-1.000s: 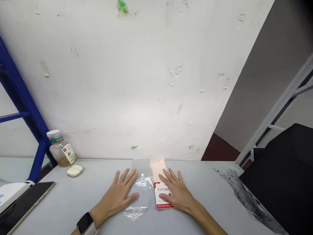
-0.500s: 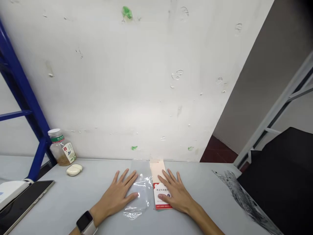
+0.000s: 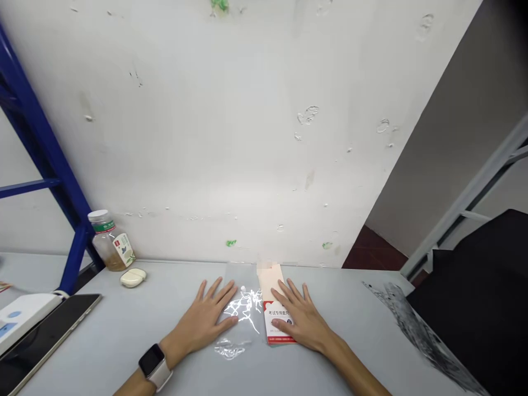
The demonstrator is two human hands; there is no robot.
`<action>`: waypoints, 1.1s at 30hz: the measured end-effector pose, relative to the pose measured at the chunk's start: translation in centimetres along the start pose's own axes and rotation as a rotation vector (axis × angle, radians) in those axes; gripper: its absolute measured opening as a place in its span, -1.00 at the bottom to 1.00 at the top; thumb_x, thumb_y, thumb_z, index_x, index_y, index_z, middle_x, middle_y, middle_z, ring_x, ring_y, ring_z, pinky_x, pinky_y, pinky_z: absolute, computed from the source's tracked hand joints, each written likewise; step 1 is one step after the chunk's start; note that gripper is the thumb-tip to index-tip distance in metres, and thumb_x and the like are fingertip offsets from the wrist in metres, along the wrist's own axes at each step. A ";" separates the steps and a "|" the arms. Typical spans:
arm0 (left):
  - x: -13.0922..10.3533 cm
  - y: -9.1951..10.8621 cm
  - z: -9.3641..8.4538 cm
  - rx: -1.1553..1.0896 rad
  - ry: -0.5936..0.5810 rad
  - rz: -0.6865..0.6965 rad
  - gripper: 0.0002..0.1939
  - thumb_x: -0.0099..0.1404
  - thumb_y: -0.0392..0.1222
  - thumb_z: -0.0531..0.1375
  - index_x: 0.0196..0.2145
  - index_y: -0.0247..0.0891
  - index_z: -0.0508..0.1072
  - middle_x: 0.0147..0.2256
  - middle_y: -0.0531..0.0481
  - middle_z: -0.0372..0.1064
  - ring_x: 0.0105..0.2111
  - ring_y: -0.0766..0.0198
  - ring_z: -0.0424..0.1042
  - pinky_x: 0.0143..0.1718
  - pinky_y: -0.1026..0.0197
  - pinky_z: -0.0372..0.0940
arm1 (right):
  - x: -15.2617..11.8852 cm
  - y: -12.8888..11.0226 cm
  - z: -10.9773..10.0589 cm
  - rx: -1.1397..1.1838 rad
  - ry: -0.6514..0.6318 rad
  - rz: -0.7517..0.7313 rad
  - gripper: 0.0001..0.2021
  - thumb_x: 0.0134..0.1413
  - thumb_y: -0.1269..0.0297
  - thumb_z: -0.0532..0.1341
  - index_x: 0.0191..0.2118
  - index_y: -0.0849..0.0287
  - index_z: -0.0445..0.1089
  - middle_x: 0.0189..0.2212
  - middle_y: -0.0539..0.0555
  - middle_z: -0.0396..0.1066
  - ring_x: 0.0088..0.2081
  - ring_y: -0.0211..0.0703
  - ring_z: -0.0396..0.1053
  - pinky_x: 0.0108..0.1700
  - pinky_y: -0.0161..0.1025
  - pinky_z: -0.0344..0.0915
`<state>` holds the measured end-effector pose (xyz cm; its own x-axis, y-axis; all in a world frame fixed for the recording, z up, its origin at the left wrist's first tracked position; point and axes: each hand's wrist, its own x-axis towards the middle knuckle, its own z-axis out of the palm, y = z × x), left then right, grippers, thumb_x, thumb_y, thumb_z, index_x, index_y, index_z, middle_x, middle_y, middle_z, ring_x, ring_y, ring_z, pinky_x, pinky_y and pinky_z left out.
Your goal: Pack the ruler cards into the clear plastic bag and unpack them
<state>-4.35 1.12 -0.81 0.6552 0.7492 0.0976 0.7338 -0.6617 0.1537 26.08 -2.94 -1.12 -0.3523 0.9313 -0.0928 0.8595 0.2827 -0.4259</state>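
My left hand lies flat on the desk with its fingers spread, the fingertips and thumb over the left side of a clear plastic sleeve. Bright glare streaks the sleeve, so its edges are hard to follow. Just right of it, my right hand rests palm down, fingers apart, on a ruler set packet. A cream card shows at the packet's upper part and a red-and-white printed label at its lower part. The hand covers the packet's right side. Neither hand grips anything.
On the grey desk at left stand a jar, a cream oval case, a dark tablet and a white device. A blue metal frame rises behind them. Black fabric and a grey patterned strip lie at right.
The camera view has shifted slightly, moving the scene up and a little right. Both hands stay flat in nearly the same places, and the glare on the sleeve has changed.
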 end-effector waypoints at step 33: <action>0.0 -0.1 0.1 0.004 -0.021 -0.012 -0.36 0.42 0.23 -0.10 0.36 0.13 -0.18 0.36 0.11 -0.13 0.34 -0.10 -0.15 0.28 -0.30 -0.22 | 0.0 0.2 0.1 0.008 0.010 -0.003 -0.31 0.19 -0.26 -0.06 0.37 -0.20 -0.18 0.41 -0.11 -0.36 0.40 0.10 -0.46 0.34 0.26 -0.57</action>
<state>-4.42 1.19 -0.91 0.6497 0.7565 0.0748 0.7426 -0.6526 0.1505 26.20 -2.92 -1.30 -0.3516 0.9325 -0.0827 0.8555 0.2842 -0.4329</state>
